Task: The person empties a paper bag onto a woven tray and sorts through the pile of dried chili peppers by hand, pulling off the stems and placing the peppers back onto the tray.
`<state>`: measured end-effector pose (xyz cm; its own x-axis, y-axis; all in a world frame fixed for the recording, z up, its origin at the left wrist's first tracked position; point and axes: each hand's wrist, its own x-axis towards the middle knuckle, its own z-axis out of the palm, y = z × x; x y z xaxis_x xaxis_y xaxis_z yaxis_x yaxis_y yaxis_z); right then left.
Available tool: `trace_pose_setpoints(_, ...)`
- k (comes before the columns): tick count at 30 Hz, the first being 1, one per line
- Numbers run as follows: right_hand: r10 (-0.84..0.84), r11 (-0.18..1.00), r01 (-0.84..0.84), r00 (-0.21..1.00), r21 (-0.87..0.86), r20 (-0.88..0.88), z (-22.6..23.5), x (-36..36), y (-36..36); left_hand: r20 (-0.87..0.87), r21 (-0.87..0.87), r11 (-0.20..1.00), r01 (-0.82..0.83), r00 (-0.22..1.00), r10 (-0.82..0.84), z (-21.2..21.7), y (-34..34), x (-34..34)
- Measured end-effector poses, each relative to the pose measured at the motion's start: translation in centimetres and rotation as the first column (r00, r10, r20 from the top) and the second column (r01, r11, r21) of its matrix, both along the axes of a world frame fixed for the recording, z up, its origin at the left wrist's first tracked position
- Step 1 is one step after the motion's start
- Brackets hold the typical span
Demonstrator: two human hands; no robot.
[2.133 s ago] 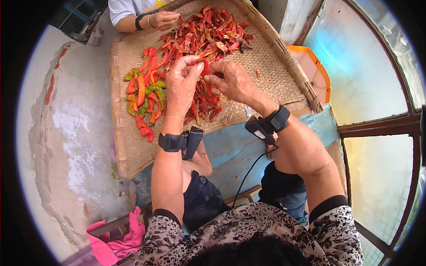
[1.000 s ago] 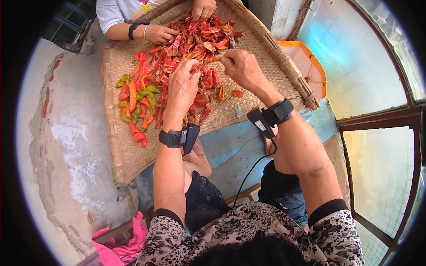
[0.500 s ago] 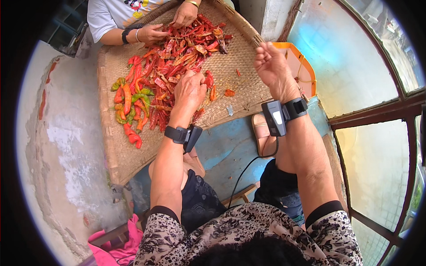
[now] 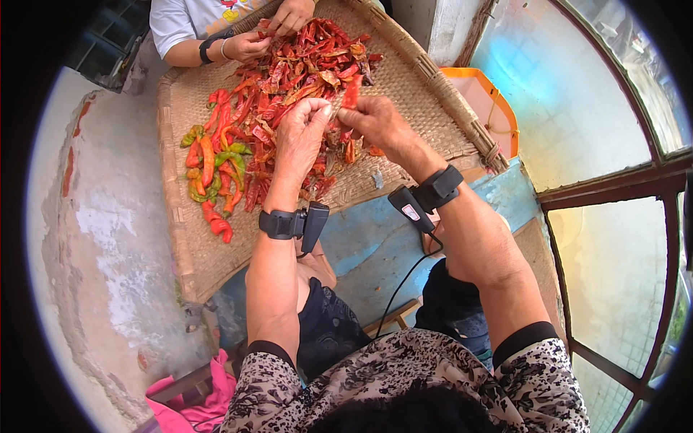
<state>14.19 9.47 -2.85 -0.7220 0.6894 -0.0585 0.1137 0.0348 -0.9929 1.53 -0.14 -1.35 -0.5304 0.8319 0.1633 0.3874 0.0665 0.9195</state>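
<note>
My right hand pinches a dried red chili pepper, which points up and away from the fingertips. Close beside it, my left hand has thumb and forefinger pressed together; anything between them is too small to make out. Both hands are held over the near side of a heap of dried red chilies on a large woven bamboo tray. Fresher red, orange and green peppers form a separate group left of the heap.
Across the tray, another person's hands handle chilies at the heap's far edge. An orange-rimmed container stands beyond the tray's right rim. A worn wall lies to the left, framed windows to the right. Pink cloth is at lower left.
My right hand has come from the tray's right rim to beside my left and now pinches a chili. My left hand has lifted slightly off the heap.
</note>
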Motion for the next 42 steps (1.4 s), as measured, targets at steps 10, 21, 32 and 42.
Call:
trace_pose_setpoints(10, -0.73, 0.544, 0.075, 0.533, -0.836, -0.427, 0.9, 7.0, 7.9, -0.841, -0.263, 0.955, -0.135, 0.517, -0.159, -3.5, 0.9, 2.3)
trace_pose_setpoints(21, -0.125, 0.939, 0.116, 0.992, -0.324, -0.009, -0.5, 1.7, 1.3, -0.448, -0.117, 0.991, 0.058, 0.888, -0.104, -1.4, 1.3, 2.5)
trace_pose_setpoints(32, -0.84, 0.409, 0.063, 0.417, -0.91, -0.348, 0.6, 7.2, 8.5, -0.914, -0.181, 0.951, -0.25, 0.4, -0.069, -2.1, 1.9, -2.5)
trace_pose_setpoints(42, -0.46, 0.692, -0.008, 0.765, -0.722, -0.45, 1.7, 4.9, 5.9, -0.838, -0.318, 0.914, -0.254, 0.526, -0.145, -2.2, 2.5, -2.2)
